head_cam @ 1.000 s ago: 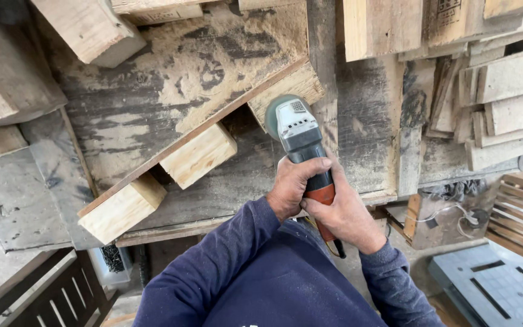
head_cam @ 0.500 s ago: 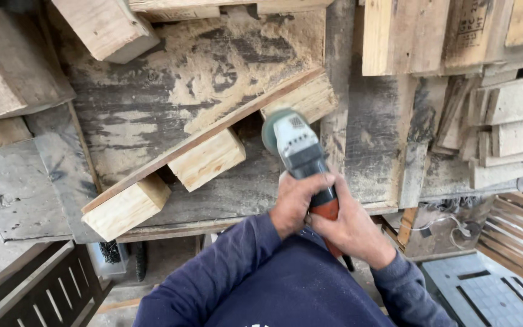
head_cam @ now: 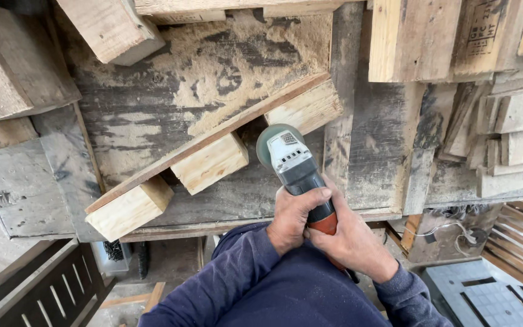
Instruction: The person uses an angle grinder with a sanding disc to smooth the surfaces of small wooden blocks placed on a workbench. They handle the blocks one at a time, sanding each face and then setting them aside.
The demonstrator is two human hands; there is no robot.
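Both my hands grip an angle grinder with a grey head and orange handle. My left hand wraps the body just behind the head. My right hand holds the orange rear of the handle. The grinder's round guard sits just below the right-hand block of a pallet piece, a thin slat with three pale wooden blocks under it, lying diagonally on the dusty workbench. I cannot tell whether the disc touches the wood.
Sawdust covers the bench top. Wooden blocks and planks lie along the far and left edges, and stacked boards fill the right. A dark slatted pallet stands at lower left; a grey plastic crate sits at lower right.
The grinder and both hands have shifted slightly left and down along the pallet piece, toward the gap between the middle and right blocks. My grip is unchanged.
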